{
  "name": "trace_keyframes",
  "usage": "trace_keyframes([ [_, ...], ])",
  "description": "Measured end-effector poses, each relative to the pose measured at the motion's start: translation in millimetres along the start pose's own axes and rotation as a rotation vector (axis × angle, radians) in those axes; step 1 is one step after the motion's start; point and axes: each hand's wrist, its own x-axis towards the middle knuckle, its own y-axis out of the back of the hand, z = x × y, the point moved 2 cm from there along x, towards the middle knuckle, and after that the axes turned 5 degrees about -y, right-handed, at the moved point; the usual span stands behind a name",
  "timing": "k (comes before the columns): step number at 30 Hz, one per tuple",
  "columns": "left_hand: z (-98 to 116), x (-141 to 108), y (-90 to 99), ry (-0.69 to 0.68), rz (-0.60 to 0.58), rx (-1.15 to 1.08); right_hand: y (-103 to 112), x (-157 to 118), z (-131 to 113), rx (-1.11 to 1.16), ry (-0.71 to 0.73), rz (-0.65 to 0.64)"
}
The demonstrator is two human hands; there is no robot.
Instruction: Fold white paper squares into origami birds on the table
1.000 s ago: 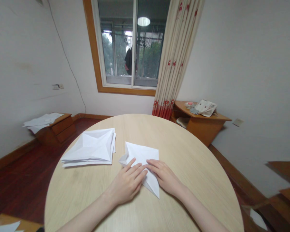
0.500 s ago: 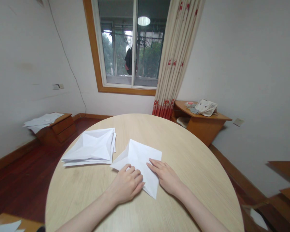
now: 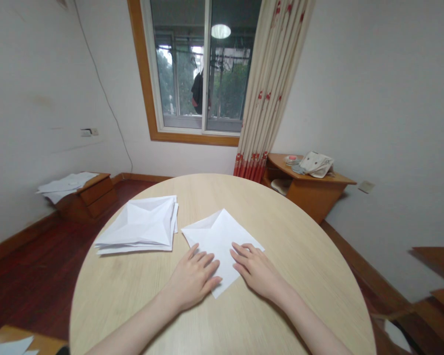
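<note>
A creased white sheet of paper point(image 3: 218, 241) lies on the round wooden table point(image 3: 281, 222), turned so that one corner points away from me. My left hand point(image 3: 196, 276) rests on its lower left part, fingers spread. On the right part of the sheet lies my right hand point(image 3: 257, 268), its fingers stretched out and slightly apart. A flap is folded along the sheet's upper left side. Left of it sits a stack of creased white papers point(image 3: 140, 222), which neither hand touches.
A small wooden cabinet point(image 3: 96, 195) with papers on top stands at the left wall. Behind the table to the right, a corner desk point(image 3: 311, 190) holds a cloth bag point(image 3: 317, 164). A patterned curtain point(image 3: 270, 93) hangs beside the window point(image 3: 183, 84).
The sheet has turned clockwise and shifted a little to the right under my hands. My left fingers have spread out more. The stack has stayed in place.
</note>
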Motion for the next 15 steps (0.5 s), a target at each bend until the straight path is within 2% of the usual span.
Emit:
trace_keyframes([
  [3, -1, -1, -0.1, 0.007, 0.005, -0.014, 5, -1, -2, 0.039, 0.042, -0.008],
  [8, -4, -3, -5.1, 0.024, -0.004, -0.042, 12, -2, -1, 0.085, 0.095, -0.103],
  [15, -8, -5, -15.6, 0.065, -0.038, -0.057, 13, -1, -2, 0.137, 0.041, -0.223],
])
